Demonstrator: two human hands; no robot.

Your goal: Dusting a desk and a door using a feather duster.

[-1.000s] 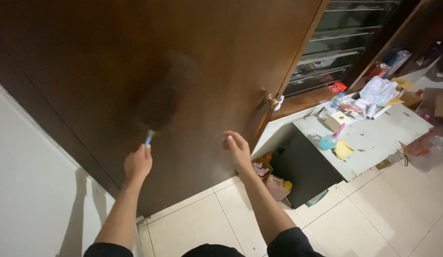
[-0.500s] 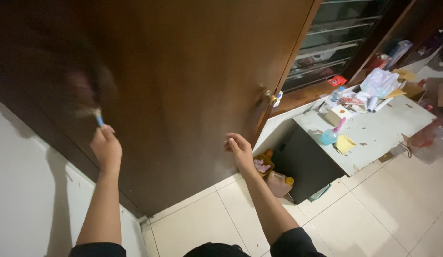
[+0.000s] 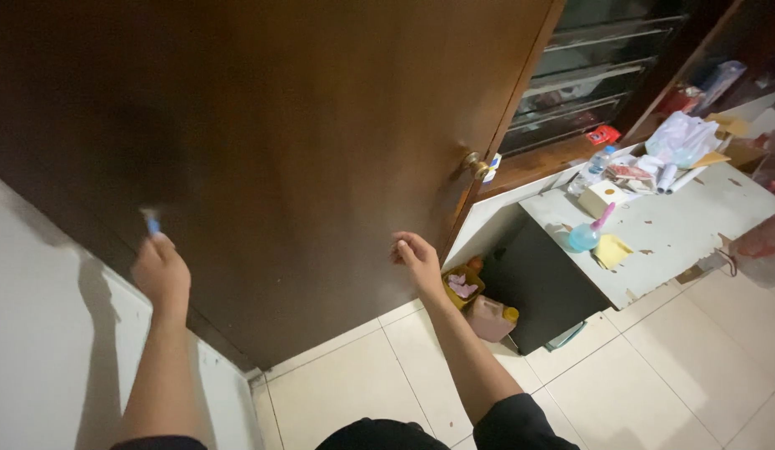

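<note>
Left hand (image 3: 161, 272): clenched round blue duster handle (image 3: 152, 223), its blurred head against the brown door (image 3: 321, 125) above. Right hand (image 3: 416, 254): empty, fingers loosely curled, hovering beside door, below the knob (image 3: 475, 165).

Door (image 3: 321, 125) blocks ahead; cluttered table (image 3: 687, 225) right; floor (image 3: 637, 375) open.

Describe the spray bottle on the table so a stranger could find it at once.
Start at the white table right of the brown door. Near its front left edge lies the spray bottle, beside a yellow pad. It alone is clear blue with a pink nozzle.
</note>
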